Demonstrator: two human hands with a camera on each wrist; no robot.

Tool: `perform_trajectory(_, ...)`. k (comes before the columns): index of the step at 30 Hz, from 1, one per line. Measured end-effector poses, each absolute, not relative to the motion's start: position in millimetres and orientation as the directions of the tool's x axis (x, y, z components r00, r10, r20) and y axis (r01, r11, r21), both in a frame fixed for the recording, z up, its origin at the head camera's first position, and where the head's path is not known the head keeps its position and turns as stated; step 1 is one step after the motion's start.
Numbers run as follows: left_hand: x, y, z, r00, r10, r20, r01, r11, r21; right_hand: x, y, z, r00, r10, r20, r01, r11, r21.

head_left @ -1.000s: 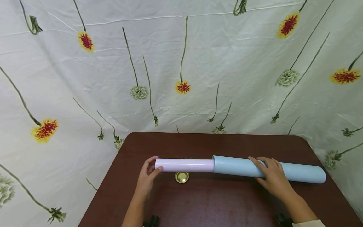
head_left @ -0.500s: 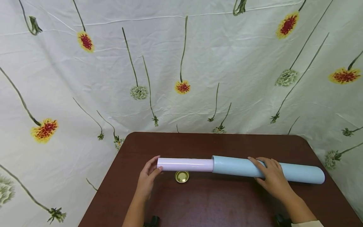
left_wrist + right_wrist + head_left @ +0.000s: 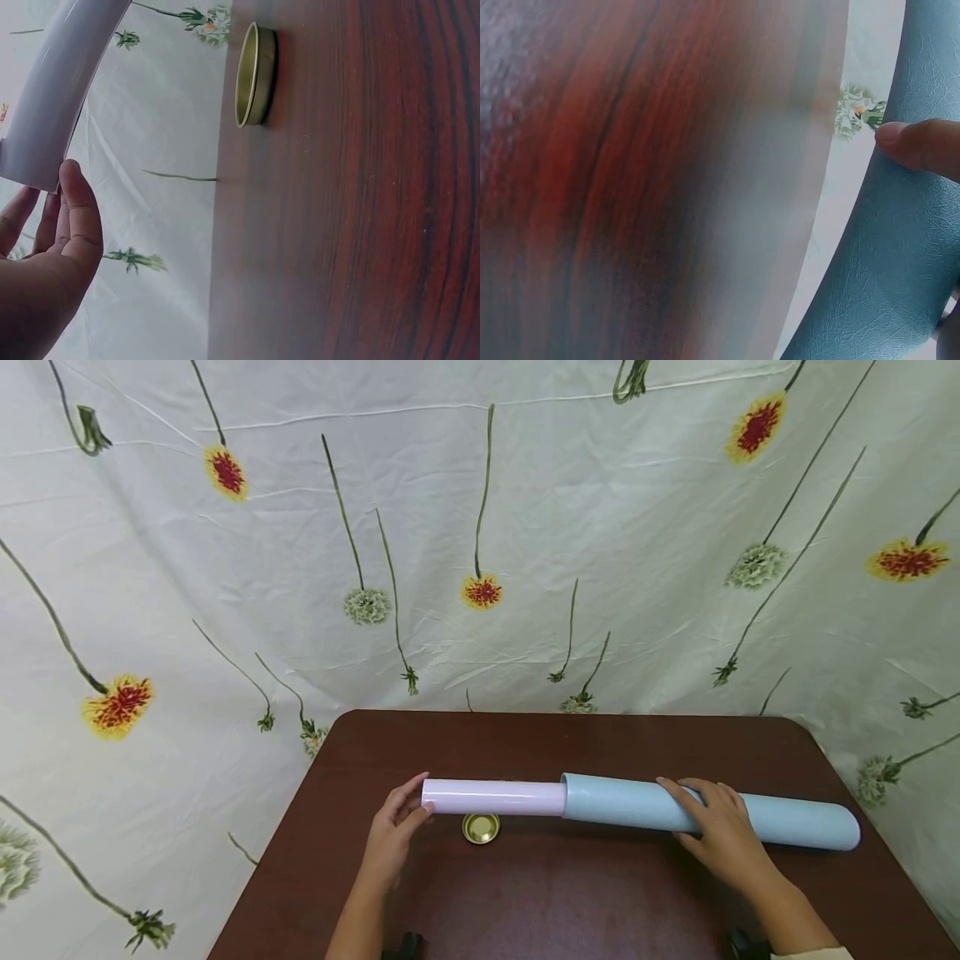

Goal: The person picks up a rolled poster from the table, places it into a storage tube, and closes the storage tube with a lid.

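Observation:
A glossy pale lilac roll (image 3: 495, 797) lies partly inside the open left end of a light blue tube (image 3: 622, 802). My left hand (image 3: 393, 835) holds the roll's outer end, thumb in front and fingers behind; the left wrist view shows the thumb (image 3: 79, 202) at the rim of the roll (image 3: 60, 97). Around the middle of the blue tube, my right hand (image 3: 723, 835) grips from above. The right wrist view has its thumb (image 3: 915, 144) pressed on the tube's textured side (image 3: 885, 247). How far the roll reaches inside is hidden.
A round gold metal lid (image 3: 481, 828) lies on the dark brown table (image 3: 540, 893) just below the roll. Behind the table hangs a white cloth (image 3: 420, 527) printed with flowers.
The left hand has moved slightly right, and less of the lilac roll shows outside the blue tube. The right hand and the tube have hardly moved.

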State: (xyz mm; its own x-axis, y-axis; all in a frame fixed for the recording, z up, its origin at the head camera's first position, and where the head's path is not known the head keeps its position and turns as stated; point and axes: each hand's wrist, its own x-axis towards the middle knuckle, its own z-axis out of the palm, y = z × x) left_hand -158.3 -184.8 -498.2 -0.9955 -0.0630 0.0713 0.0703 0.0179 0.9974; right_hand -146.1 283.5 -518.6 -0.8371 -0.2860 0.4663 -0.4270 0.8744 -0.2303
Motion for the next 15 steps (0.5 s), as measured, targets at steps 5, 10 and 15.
perform_trajectory(5, -159.4, -183.2, -501.2, -0.995, -0.067, 0.067, 0.065, 0.030, 0.997, -146.0, 282.3, -520.4, -0.837, -0.289, 0.464, -0.431, 0.872, -0.234)
perform_trajectory(10, -160.2, -182.0, -502.6, -0.997, -0.073, 0.041, 0.039, 0.030, 0.999, -146.3, 281.1, -521.1, -0.831, -0.289, 0.476, -0.432, 0.873, -0.225)
perform_trajectory(15, -160.1, -181.4, -503.1, -0.998, -0.059, 0.031, 0.029, 0.034, 0.999, -146.2, 280.8, -520.8, -0.834, -0.286, 0.472, -0.427, 0.877, -0.223)
